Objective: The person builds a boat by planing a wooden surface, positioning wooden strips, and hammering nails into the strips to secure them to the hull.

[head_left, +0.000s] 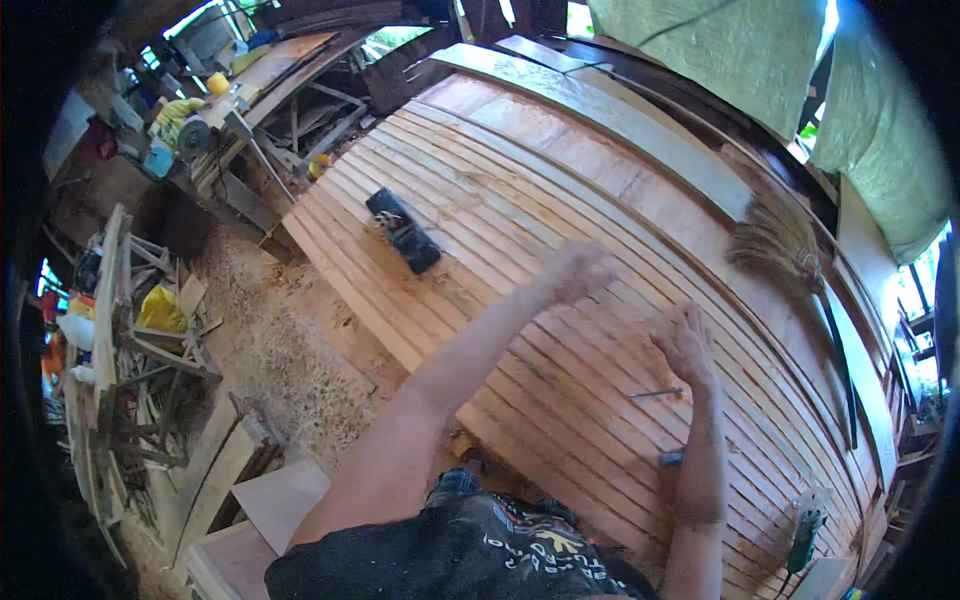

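Both my hands are over a wide panel of narrow wooden strips (560, 370) laid side by side. My left hand (578, 272) reaches across the middle of the strips, its fingers blurred, and no held thing can be made out. To its right, my right hand (688, 348) is raised with fingers stretched out and thumb apart, holding nothing. A thin metal rod-like tool (655, 393) lies just below the right hand, by the wrist. Beside the right forearm is a small blue thing (672, 457), partly hidden. A black hand plane (403, 230) with shavings on it rests further left.
A straw broom (775, 240) lies across boards at the right. A green power tool (805, 535) sits at the lower right. Sawdust and shavings cover the floor (290, 340) at left. Beyond are wood stacks (120, 340) and a cluttered workbench (270, 75).
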`<state>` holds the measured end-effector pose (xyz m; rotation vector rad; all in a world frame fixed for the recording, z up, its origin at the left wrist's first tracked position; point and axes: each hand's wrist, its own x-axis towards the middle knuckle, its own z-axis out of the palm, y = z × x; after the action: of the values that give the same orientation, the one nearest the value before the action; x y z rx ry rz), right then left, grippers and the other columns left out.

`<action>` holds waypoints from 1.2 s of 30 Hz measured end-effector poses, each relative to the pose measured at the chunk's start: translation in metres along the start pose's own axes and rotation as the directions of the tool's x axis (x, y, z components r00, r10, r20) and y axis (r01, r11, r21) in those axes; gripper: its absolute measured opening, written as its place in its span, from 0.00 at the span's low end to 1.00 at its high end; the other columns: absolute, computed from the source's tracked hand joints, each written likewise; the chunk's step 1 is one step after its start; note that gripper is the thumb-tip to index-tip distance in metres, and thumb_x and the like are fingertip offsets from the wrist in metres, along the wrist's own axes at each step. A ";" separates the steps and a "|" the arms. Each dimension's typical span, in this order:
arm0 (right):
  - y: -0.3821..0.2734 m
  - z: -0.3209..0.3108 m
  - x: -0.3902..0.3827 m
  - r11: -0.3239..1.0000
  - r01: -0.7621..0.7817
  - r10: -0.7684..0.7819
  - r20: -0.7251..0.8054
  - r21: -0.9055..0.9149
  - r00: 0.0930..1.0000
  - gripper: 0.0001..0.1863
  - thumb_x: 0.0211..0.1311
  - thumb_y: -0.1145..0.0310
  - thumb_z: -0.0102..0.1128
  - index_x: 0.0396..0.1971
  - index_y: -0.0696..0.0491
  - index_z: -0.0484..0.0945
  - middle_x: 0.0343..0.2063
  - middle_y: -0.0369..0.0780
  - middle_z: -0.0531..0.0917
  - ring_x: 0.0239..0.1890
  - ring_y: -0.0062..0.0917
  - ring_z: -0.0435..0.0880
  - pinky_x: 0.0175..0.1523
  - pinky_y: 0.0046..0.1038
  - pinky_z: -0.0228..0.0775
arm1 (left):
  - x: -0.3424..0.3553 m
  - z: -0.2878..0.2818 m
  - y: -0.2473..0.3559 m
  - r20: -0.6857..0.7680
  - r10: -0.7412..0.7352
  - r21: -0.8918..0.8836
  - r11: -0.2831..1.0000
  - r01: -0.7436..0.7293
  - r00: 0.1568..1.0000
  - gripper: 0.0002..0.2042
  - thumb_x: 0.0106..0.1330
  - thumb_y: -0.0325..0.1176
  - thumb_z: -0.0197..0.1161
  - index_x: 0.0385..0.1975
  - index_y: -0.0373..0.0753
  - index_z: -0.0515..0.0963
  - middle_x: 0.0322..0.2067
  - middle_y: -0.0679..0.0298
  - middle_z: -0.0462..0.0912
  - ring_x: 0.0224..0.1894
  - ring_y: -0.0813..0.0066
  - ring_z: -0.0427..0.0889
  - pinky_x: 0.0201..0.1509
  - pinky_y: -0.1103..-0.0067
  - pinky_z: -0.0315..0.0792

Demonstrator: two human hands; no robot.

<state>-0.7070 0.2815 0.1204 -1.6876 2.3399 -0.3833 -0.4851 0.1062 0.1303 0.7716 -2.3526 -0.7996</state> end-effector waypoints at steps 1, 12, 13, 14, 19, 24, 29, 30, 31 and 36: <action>-0.002 0.002 0.001 0.998 -0.029 0.035 0.089 -0.061 0.995 0.39 0.58 0.44 0.57 0.63 0.53 0.61 0.67 0.51 0.56 0.70 0.43 0.51 0.69 0.45 0.46 | -0.029 -0.021 0.008 -0.029 0.117 -0.050 0.992 -0.118 0.993 0.19 0.60 0.47 0.63 0.43 0.39 0.79 0.42 0.55 0.81 0.50 0.55 0.76 0.56 0.65 0.68; 0.038 0.031 0.029 0.914 -0.317 0.336 0.033 -0.253 0.941 0.38 0.63 0.44 0.50 0.63 0.57 0.58 0.68 0.54 0.49 0.70 0.48 0.48 0.71 0.43 0.45 | -0.392 -0.250 -0.083 -0.418 -0.583 0.100 0.733 0.673 0.697 0.12 0.64 0.31 0.58 0.44 0.34 0.79 0.40 0.53 0.82 0.42 0.62 0.82 0.48 0.72 0.74; 0.039 0.039 0.033 0.914 -0.300 0.305 -0.027 -0.274 0.952 0.35 0.63 0.46 0.51 0.60 0.58 0.63 0.67 0.55 0.52 0.69 0.49 0.52 0.70 0.42 0.46 | -0.414 -0.253 -0.088 -0.415 -0.580 0.107 0.734 0.671 0.701 0.12 0.64 0.31 0.58 0.44 0.34 0.79 0.40 0.53 0.82 0.42 0.62 0.82 0.48 0.72 0.74; 0.031 0.039 0.039 0.925 -0.260 0.281 0.042 -0.276 0.959 0.31 0.64 0.48 0.51 0.55 0.58 0.67 0.63 0.56 0.57 0.66 0.48 0.56 0.69 0.43 0.49 | -0.432 -0.257 -0.087 -0.496 -0.593 0.063 0.704 0.708 0.634 0.12 0.64 0.32 0.59 0.43 0.33 0.79 0.39 0.53 0.83 0.41 0.62 0.82 0.48 0.72 0.74; 0.065 0.034 0.047 0.959 -0.213 0.214 0.016 0.189 0.977 0.21 0.65 0.55 0.53 0.40 0.61 0.75 0.42 0.53 0.77 0.50 0.43 0.73 0.56 0.39 0.64 | -0.443 -0.275 -0.103 -0.560 -0.586 0.040 0.687 0.725 0.586 0.11 0.64 0.31 0.60 0.41 0.33 0.81 0.38 0.56 0.84 0.42 0.69 0.82 0.48 0.75 0.74; 0.118 0.045 0.047 0.901 -0.239 0.329 -0.212 0.362 0.920 0.23 0.63 0.52 0.56 0.36 0.61 0.78 0.34 0.48 0.81 0.37 0.28 0.79 0.41 0.32 0.70 | -0.417 -0.326 -0.148 -0.518 -0.556 0.033 0.747 0.664 0.650 0.11 0.65 0.31 0.59 0.42 0.32 0.80 0.37 0.56 0.84 0.40 0.68 0.82 0.46 0.75 0.74; 0.078 0.037 0.104 0.815 -0.577 0.578 0.007 -0.055 0.816 0.25 0.58 0.50 0.59 0.40 0.60 0.78 0.32 0.51 0.82 0.34 0.29 0.80 0.39 0.34 0.69 | -0.439 -0.363 -0.281 -0.572 -0.637 -0.256 0.737 0.626 0.516 0.13 0.66 0.34 0.58 0.44 0.33 0.79 0.40 0.58 0.84 0.39 0.71 0.82 0.45 0.76 0.74; 0.074 0.036 0.106 0.761 -0.623 0.639 0.044 -0.182 0.768 0.26 0.57 0.49 0.60 0.41 0.60 0.78 0.32 0.52 0.82 0.33 0.29 0.80 0.38 0.34 0.68 | -0.452 -0.359 -0.326 -0.485 -0.723 -0.314 0.669 0.673 0.492 0.13 0.67 0.35 0.58 0.44 0.33 0.80 0.38 0.59 0.84 0.38 0.73 0.81 0.45 0.77 0.74; 0.031 0.047 0.126 0.858 -0.513 0.513 0.026 -0.027 0.858 0.27 0.57 0.50 0.60 0.43 0.60 0.78 0.36 0.52 0.82 0.38 0.30 0.80 0.42 0.33 0.69 | -0.462 -0.359 -0.337 -0.411 -0.804 -0.364 0.577 0.731 0.430 0.14 0.67 0.36 0.57 0.44 0.33 0.80 0.37 0.60 0.84 0.38 0.75 0.81 0.44 0.77 0.73; -0.212 0.063 0.214 0.992 -0.011 0.032 -0.172 0.124 0.985 0.33 0.59 0.49 0.59 0.56 0.59 0.72 0.55 0.50 0.75 0.60 0.37 0.71 0.65 0.34 0.59 | -0.542 -0.313 -0.377 0.089 -0.988 -0.025 0.124 0.992 0.125 0.16 0.64 0.43 0.58 0.41 0.37 0.81 0.31 0.61 0.83 0.32 0.75 0.79 0.37 0.79 0.72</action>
<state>-0.5633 0.0087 0.1266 -1.6299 2.3970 -0.6818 0.2179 0.0990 -0.0678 2.4364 -1.4482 -1.3855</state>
